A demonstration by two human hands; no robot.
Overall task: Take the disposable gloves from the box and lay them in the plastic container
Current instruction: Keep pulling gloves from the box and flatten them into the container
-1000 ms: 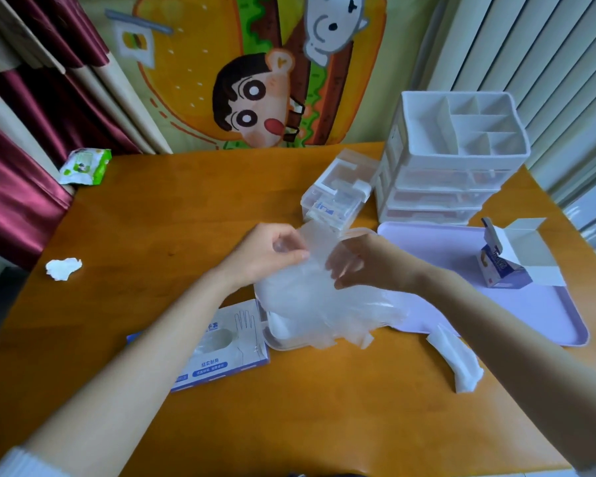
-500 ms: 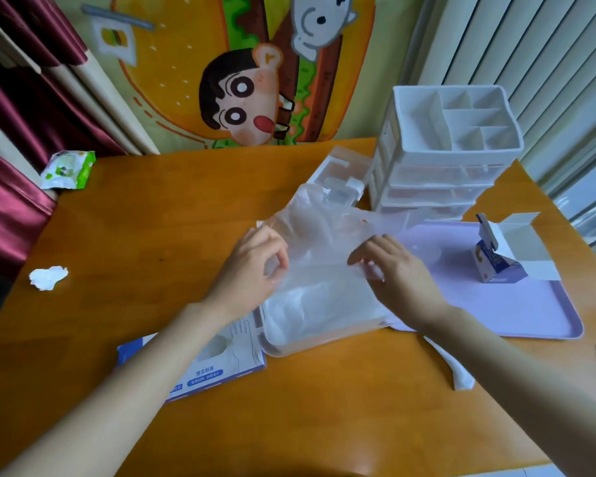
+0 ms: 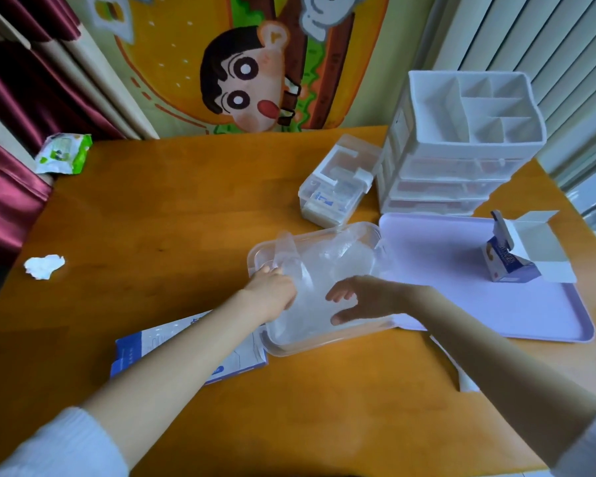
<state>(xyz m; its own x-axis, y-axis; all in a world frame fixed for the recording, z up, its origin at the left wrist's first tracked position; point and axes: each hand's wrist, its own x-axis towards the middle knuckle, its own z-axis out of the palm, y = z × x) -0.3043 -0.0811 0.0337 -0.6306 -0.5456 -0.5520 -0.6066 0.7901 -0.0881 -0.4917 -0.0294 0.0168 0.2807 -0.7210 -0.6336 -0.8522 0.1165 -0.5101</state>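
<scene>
So the clear rectangular plastic container [image 3: 310,349] sits on the orange wooden table [image 3: 186,218], its right end touching or overlapping the flat lilac tray [image 3: 496,311]. The thin see-through disposable gloves [image 3: 331,259] are piled inside it, with one strip sticking up over the far left part. Left hand [image 3: 272,290] is down at the container's left wall with its fingers bent onto the gloves, but honestly I can't tell if it's pinching them or just pushing. Right hand [image 3: 362,297] is over the near right part of the pile, fingers spread and relaxed with the thumb out, not gripping anything, and the gloves lie right under and between both hands. The flat blue-and-white glove box [image 3: 172,342] lies on the table just left of the container, partly under the left forearm.
</scene>
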